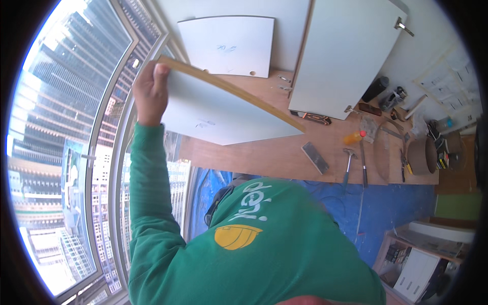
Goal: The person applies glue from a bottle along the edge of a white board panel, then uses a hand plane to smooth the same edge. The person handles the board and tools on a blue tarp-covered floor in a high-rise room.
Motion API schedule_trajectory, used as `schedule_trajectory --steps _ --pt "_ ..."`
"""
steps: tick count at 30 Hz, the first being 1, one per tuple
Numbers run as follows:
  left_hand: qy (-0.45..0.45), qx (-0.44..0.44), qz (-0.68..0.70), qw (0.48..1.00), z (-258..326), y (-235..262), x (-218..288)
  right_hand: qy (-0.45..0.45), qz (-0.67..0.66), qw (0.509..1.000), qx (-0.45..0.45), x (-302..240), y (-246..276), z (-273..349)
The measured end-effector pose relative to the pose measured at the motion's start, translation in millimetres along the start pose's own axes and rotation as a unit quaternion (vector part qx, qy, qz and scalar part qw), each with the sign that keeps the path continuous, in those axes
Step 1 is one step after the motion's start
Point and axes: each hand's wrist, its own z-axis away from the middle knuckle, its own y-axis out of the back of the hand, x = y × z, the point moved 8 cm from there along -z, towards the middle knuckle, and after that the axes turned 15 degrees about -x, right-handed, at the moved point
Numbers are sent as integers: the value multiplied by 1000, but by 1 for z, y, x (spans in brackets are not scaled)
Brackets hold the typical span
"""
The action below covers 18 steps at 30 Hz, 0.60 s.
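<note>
My left hand [151,94] is closed around the upper left corner of a white board [223,114], the thumb on the white face and the fingers behind it. The board is tilted over the wooden worktop [229,155], with its raw brown edge facing up and a pencil-like scribble on its face. Whether its lower edge touches the worktop cannot be told. To the right of the board lie a grey-topped block [315,157] and an orange-and-black hand tool [311,118]. My right hand is out of view.
Another white board [229,46] leans at the back. Beside it stands a white door panel [345,56] with metal hinges. Two hammers [348,165], a yellow bottle [354,137] and a brown roll [422,156] are at right. A tall window [56,152] borders the left; blue sheeting [351,213] covers the floor.
</note>
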Motion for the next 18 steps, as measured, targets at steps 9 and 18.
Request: schedule_trajectory --steps 9,18 --pt "-29 52 -85 995 5 -5 7 -198 -171 964 41 22 46 67" --pt "-67 62 -76 993 -3 -17 14 -214 -165 961 67 -52 55 86"
